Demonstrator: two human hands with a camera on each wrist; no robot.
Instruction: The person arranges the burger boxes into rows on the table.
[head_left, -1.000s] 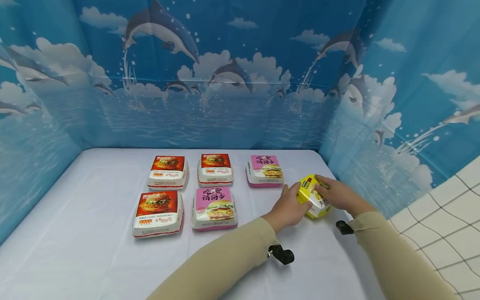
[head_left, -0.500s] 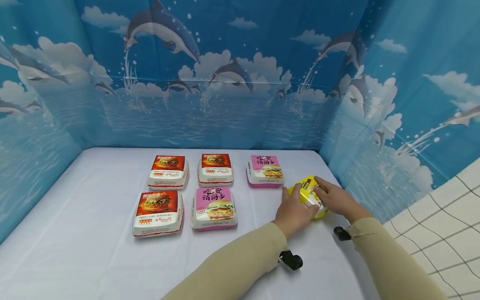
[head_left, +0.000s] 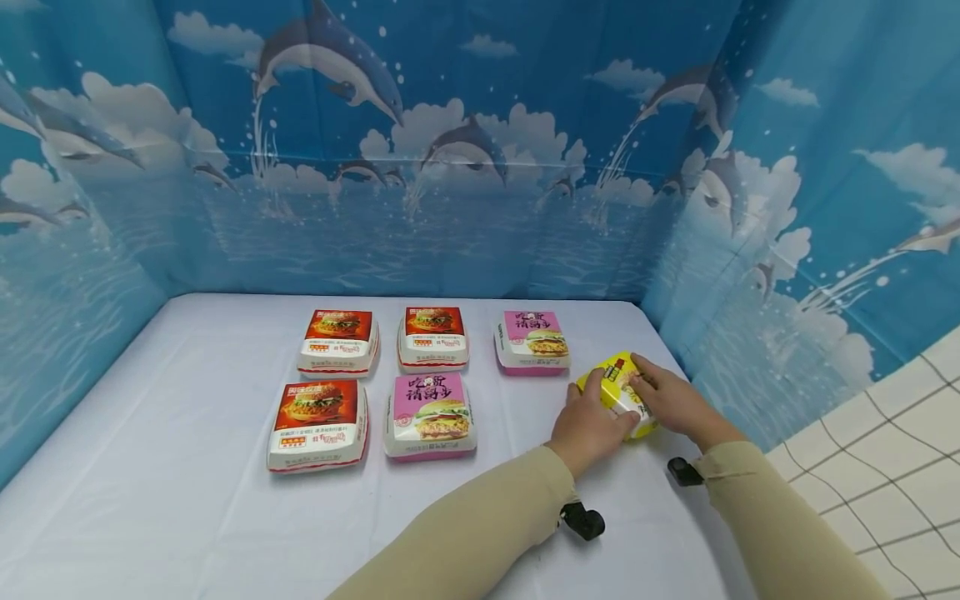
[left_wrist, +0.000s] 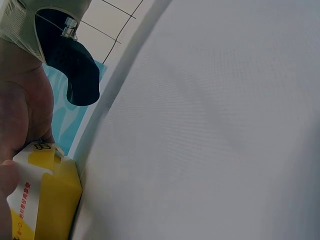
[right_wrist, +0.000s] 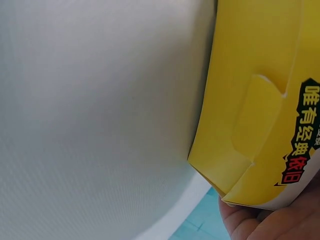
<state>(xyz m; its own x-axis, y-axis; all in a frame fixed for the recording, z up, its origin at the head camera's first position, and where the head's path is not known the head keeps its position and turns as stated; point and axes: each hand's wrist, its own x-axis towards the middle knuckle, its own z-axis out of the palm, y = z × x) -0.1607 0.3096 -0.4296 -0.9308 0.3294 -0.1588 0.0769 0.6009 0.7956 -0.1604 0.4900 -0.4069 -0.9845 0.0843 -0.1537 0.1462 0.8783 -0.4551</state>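
A yellow and white burger box (head_left: 617, 385) lies turned at an angle on the right part of the white table. My left hand (head_left: 588, 423) grips its near left side, fingers along the left edge and thumb at the near corner. From the other side my right hand (head_left: 675, 402) holds it, with the thumb over the lid. In the left wrist view, the yellow side of the burger box (left_wrist: 60, 200) faces the camera, low on the left. The right wrist view has the burger box (right_wrist: 250, 110) close up, its tucked tab and printed lid edge showing.
Left of the hands lie red burger boxes (head_left: 318, 423), (head_left: 339, 342), (head_left: 432, 337) and pink burger boxes (head_left: 430, 415), (head_left: 532, 342). A blue dolphin-print curtain (head_left: 420, 225) rises behind the white table (head_left: 187, 500) and along its sides.
My left hand has shifted its hold on the yellow box over the past second, its fingers moving onto the upper left edge. The box moved slightly left; the other boxes lie as before.
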